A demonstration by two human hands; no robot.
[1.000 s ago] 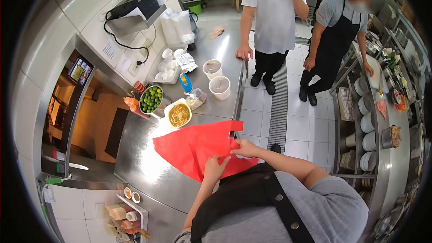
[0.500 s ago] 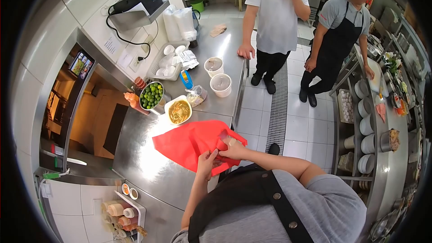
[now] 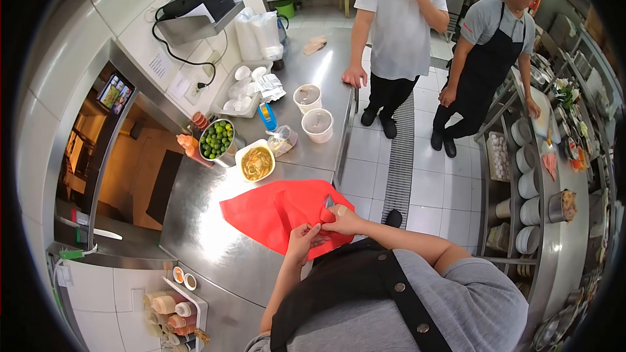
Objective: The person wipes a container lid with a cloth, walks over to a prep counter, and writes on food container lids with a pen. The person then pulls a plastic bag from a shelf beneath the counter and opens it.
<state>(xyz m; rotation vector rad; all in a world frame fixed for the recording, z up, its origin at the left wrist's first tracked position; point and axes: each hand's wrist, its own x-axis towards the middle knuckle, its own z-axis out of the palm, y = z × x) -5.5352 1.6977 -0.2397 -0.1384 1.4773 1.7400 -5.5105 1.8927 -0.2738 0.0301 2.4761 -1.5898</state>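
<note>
A red cloth bag (image 3: pixel 270 212) lies spread on the steel counter right in front of me. My right hand (image 3: pixel 343 220) is closed on the bag's near right edge, with a fold of red material at its fingers. Close beside it, my left hand (image 3: pixel 305 242) pinches the bag's near edge between thumb and fingers. A small greyish item (image 3: pixel 328 202) shows by my right fingertips, too unclear to name. Beyond the bag stands a white bowl (image 3: pixel 255 161) of noodle-like food, with a clear plastic bag (image 3: pixel 282 140) beside it.
A pot of green limes (image 3: pixel 217 139), two lidded tubs (image 3: pixel 317 125), a blue tape dispenser (image 3: pixel 267 116) and a white basket (image 3: pixel 244 105) stand on the counter (image 3: pixel 215 215). Sauce bottles (image 3: pixel 176 313) sit lower left. Two people (image 3: pixel 401 26) stand across the aisle.
The bag's right edge and its strap-like strip have been drawn in toward my hands. My hands stay close together at the near edge. The view has shifted slightly.
</note>
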